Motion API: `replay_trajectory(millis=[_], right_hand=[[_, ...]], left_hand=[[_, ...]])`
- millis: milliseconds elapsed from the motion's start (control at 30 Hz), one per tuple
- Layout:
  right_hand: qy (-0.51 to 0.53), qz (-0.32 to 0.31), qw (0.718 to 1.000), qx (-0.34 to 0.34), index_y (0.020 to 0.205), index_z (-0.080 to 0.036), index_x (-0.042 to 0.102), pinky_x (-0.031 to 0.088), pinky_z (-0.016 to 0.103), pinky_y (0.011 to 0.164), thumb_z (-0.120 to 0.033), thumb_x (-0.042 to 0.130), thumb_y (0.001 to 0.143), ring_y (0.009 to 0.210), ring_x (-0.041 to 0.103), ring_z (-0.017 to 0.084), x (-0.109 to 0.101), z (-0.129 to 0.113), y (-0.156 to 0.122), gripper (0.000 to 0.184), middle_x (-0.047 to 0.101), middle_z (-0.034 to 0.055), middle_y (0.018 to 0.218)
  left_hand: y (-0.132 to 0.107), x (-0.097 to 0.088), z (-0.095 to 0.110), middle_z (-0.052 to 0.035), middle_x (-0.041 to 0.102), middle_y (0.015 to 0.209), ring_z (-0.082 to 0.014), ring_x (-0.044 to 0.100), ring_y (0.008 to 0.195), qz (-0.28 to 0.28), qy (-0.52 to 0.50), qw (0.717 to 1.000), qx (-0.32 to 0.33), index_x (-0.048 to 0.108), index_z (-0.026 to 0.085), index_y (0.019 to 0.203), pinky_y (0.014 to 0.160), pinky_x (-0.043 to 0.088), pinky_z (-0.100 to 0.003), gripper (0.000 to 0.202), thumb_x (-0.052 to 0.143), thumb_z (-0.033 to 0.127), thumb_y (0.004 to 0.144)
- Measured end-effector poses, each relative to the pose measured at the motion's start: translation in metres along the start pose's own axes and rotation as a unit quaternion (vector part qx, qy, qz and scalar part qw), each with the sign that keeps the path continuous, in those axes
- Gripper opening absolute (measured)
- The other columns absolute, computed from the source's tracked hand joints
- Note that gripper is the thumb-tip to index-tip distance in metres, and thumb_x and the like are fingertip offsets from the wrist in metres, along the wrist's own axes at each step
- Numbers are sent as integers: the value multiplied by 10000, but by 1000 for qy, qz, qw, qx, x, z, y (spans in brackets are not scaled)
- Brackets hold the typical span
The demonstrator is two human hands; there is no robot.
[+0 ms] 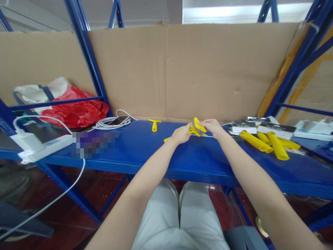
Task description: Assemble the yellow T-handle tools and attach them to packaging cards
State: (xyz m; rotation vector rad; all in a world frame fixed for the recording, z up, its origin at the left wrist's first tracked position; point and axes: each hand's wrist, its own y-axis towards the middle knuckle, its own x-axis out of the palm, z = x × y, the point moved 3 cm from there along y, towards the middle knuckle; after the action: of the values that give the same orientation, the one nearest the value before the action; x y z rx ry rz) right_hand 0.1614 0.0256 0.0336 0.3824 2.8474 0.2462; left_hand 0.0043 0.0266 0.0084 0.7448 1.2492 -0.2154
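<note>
Near the middle of the blue shelf, my left hand [180,134] is closed around a yellow plastic scraper [193,131]. Its head shows past my fingers, and a yellow end peeks out by the wrist. My right hand [212,126] pinches a flat yellow plastic piece [199,125], held right against the scraper head. Between the two yellow parts lies a thin greyish strip, too small to make out clearly. A yellow T-shaped scraper [154,125] lies on the shelf to the left, apart from both hands.
Several yellow tube-shaped handles [256,141] lie at the right beside small black-and-white boxes [244,127]. On the left are a white power strip [48,148], a coiled white cable [110,123] and a red plastic bag [75,109]. A cardboard panel [203,73] backs the shelf [145,152].
</note>
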Motion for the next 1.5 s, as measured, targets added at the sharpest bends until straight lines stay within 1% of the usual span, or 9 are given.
replay_trajectory(millis=[133, 333, 533, 733, 833, 933, 1100, 1367, 1500], right_hand=[[-70, 22, 997, -29, 527, -153, 588, 424, 220, 524, -400, 820, 607, 536, 541, 115, 10, 1, -3, 349, 606, 19, 543], [-100, 54, 993, -38, 535, -161, 584, 391, 220, 500, -425, 788, 622, 529, 524, 115, 15, 12, 5, 344, 598, 15, 544], [-157, 73, 982, -79, 551, -181, 578, 444, 259, 603, -546, 703, 659, 660, 602, 178, 17, 23, 16, 401, 619, 35, 592], [-221, 126, 961, -107, 696, -191, 612, 464, 336, 785, -432, 701, 662, 859, 606, 224, 13, 26, 20, 259, 662, 70, 839], [-200, 140, 964, -104, 801, -186, 613, 448, 337, 823, -361, 716, 644, 919, 583, 218, 12, 25, 20, 257, 647, 82, 956], [-133, 102, 984, -59, 839, -176, 612, 444, 303, 772, -351, 686, 692, 872, 583, 192, 11, 21, 16, 240, 649, 73, 943], [-88, -10, 996, 19, 692, -165, 633, 412, 287, 713, -391, 682, 725, 838, 573, 185, 5, 9, 2, 233, 674, 61, 833], [-69, -66, 995, 29, 651, -162, 635, 405, 289, 717, -439, 763, 652, 841, 572, 181, 4, 11, 4, 305, 681, 57, 810], [-16, -93, 995, 41, 746, -156, 679, 442, 285, 705, -332, 711, 714, 848, 593, 177, -4, 20, 15, 181, 704, 84, 901]], left_hand=[[2, 2, -1, -126, 606, 1307, -235, 597, 1170, 12, -17, 1000, 6, 334, 166, 1419, 942, 472, -324, 569, 544, 213, 892], [4, 4, -3, -126, 617, 1290, -230, 593, 1178, 18, -28, 999, 4, 330, 173, 1415, 941, 475, -329, 565, 538, 194, 890], [3, 2, -1, -138, 614, 1290, -240, 593, 1179, 27, -39, 999, 8, 332, 158, 1398, 935, 482, -337, 551, 538, 187, 888], [0, -1, 1, -111, 632, 1260, -236, 599, 1163, 36, -32, 999, 25, 435, 187, 1309, 929, 495, -354, 417, 512, 183, 899], [0, -1, 1, -70, 621, 1281, -212, 585, 1178, 49, -31, 997, 46, 493, 226, 1269, 971, 476, -352, 372, 498, 166, 902], [2, -1, 0, -68, 620, 1274, -206, 585, 1170, 58, -30, 997, 49, 534, 223, 1233, 983, 469, -346, 337, 489, 162, 905], [0, -5, -1, -85, 626, 1236, -217, 601, 1133, 63, -4, 998, 28, 567, 199, 1190, 957, 478, -336, 287, 479, 182, 917], [-4, -9, 4, -62, 630, 1219, -202, 612, 1113, 47, 36, 998, 18, 464, 285, 1383, 938, 480, -319, 461, 455, 174, 935], [-3, -9, 6, -77, 626, 1218, -211, 610, 1118, 40, 31, 998, 24, 519, 276, 1358, 954, 471, -318, 438, 451, 178, 936]])
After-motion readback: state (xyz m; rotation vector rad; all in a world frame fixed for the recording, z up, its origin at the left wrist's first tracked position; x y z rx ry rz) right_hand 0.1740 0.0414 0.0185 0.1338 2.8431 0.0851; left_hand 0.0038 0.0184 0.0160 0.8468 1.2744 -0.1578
